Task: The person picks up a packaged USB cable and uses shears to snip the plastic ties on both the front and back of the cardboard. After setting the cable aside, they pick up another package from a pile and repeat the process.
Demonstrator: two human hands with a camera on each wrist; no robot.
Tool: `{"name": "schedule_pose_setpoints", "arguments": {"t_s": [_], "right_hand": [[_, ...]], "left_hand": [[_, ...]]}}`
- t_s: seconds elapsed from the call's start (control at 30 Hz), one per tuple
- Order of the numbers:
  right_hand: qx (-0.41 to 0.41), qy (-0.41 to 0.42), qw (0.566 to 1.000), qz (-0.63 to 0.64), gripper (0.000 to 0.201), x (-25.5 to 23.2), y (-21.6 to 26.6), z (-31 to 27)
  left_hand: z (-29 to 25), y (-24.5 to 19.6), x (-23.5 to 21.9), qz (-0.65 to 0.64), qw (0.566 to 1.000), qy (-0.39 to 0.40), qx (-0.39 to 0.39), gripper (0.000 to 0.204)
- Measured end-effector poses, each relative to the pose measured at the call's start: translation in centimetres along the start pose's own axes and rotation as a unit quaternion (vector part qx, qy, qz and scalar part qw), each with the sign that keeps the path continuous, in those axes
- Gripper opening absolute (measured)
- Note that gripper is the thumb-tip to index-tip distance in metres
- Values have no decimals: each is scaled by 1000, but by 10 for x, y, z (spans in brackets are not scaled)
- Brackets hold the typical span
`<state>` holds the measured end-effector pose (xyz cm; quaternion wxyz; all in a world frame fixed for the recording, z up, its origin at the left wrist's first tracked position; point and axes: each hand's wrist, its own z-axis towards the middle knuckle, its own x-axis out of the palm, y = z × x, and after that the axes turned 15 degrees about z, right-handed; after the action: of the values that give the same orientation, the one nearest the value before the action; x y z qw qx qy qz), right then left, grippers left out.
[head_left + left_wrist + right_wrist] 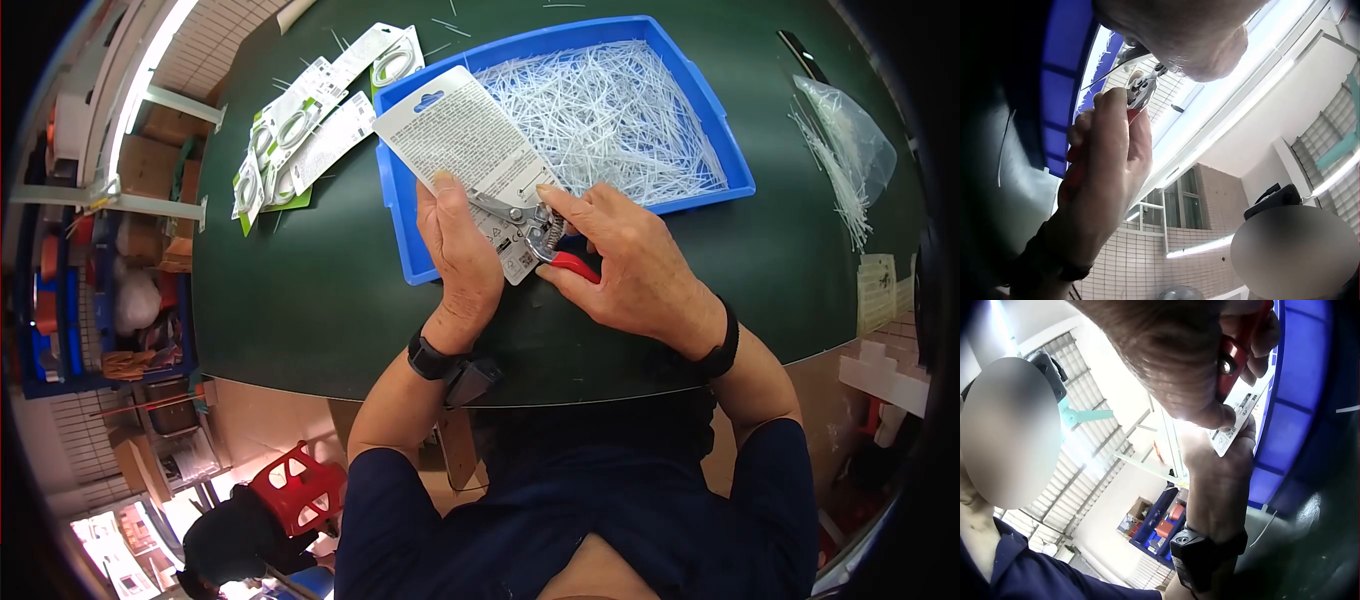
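A white printed card (450, 125) with a blue-edged hang hole is gripped along its left edge by the left hand (462, 250). The right hand (635, 260) holds pliers-like cutters (525, 222) with red handles, their metal head lying over the lower part of the card. In the left wrist view the right hand (1107, 150) is curled round the cutters (1142, 87). The right wrist view shows the red handle (1233, 362) in the right hand (1172, 362), with the card's corner (1225, 440) beside the left hand (1216, 469). The card hides part of the left fingers.
Beneath the card stands a blue tray (740, 165) full of thin white strips (610, 120). Packaged cables on cards (300, 125) lie in a pile at the left of the dark green table (300, 320). A clear bag (850, 125) with more strips lies at the right.
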<state>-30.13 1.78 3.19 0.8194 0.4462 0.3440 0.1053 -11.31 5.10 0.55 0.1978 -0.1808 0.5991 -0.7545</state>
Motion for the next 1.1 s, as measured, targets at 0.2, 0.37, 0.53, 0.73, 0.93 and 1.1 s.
{"name": "schedule_pose_setpoints", "arguments": {"t_s": [0.2, 0.37, 0.53, 0.73, 0.93, 1.1], "right_hand": [[-6, -1, 1000, -20, 67, 1, -1, -1], [3, -1, 1000, -9, 65, 4, -5, -2], [5, -11, 1000, -3, 65, 6, -10, -3], [-21, -36, 999, -3, 67, -6, -8, 2], [-23, -130, 990, 49, 69, -30, -7, 11], [-26, -138, 988, 59, 67, -27, -12, 11]], "left_hand": [[-1, 3, 1, 16, 1000, 6, -3, 51], [-1, 4, 4, 18, 1000, 0, 1, 51], [2, 7, 1, 31, 999, 18, 18, 51], [14, -5, -10, 57, 996, 59, 38, 47], [50, -30, -46, 82, 987, 135, 26, 44], [64, -51, -41, 54, 998, 32, 9, 39]]}}
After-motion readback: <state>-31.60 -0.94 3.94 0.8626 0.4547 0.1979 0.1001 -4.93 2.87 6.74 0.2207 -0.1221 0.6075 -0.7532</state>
